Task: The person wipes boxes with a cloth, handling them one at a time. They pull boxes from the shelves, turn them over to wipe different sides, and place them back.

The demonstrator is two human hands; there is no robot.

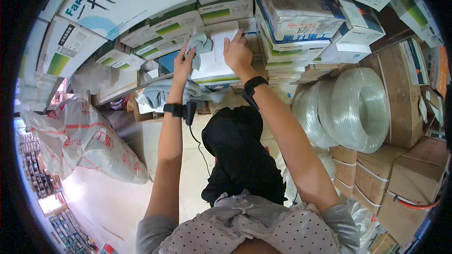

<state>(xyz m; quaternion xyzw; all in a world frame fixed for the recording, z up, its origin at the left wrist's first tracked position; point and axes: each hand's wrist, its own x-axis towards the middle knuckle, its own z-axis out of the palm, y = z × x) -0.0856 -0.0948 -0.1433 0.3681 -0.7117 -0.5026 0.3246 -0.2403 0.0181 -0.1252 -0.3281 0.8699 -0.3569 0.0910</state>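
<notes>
Grey cloth (pixel 201 43) is what I see from the head camera first, pinched by the left hand (pixel 182 66) and bunched beyond its fingertips over the left part of a white box (pixel 214 63). The box lies between both hands, its long axis running away from the body. The right hand (pixel 238 56), loosely spread, rests along its right side, apart from the cloth.

We judge this to be a shop or its stockroom, seemingly for electrical or hardware goods; which of the two, we cannot tell. We note printed boxes (pixel 214 60) stacked closely, coils (pixel 344 108) of clear tubing, strapped cartons (pixel 372 174), a large sack (pixel 84 141), and racks (pixel 69 231) densely filled, their contents too small to identify.
</notes>
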